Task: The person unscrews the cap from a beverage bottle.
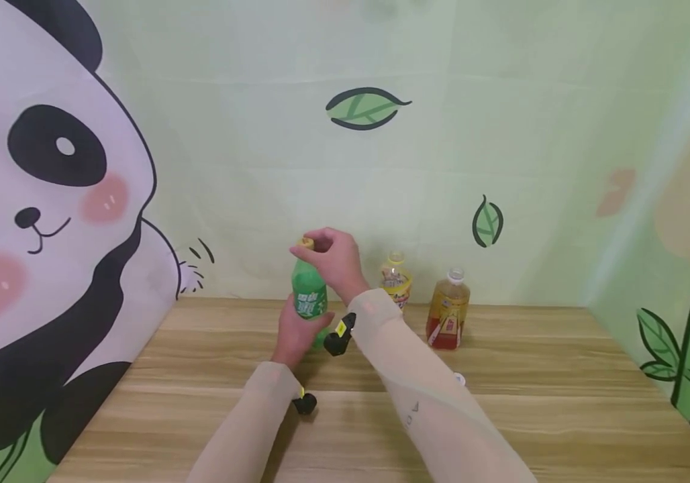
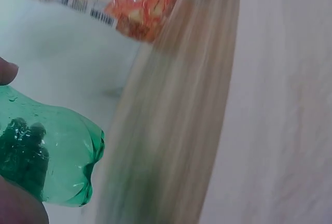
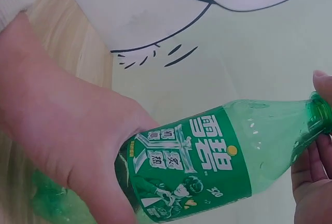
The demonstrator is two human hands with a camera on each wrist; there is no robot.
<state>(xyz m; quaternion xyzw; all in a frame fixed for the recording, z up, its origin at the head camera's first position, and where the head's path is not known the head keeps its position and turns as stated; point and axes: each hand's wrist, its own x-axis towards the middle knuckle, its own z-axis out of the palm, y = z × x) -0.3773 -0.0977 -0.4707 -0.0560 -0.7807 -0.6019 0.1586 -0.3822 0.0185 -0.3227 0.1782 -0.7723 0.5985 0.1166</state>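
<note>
A green plastic soda bottle (image 1: pixel 311 285) with a green label stands upright above the table, its lower part glossy and see-through in the left wrist view. My left hand (image 1: pixel 299 329) wraps round its lower body, thumb across the front. At the top, the thumb and index finger of my right hand (image 1: pixel 335 261) pinch a yellowish bottle cap (image 1: pixel 305 242). In the right wrist view the soda bottle (image 3: pixel 192 162) lies across the picture, with the left hand (image 3: pixel 78 125) round its label and the right hand (image 3: pixel 314 182) at its neck. The cap falls outside that view.
Right of the hands stand a clear bottle (image 1: pixel 396 278) with a colourful label, partly behind the right wrist, and a tea bottle (image 1: pixel 449 312) with reddish liquid. A small white cap (image 1: pixel 460 380) lies on the wooden table (image 1: pixel 538 402), half hidden by the right sleeve. Behind hangs a panda-printed cloth (image 1: pixel 260 134).
</note>
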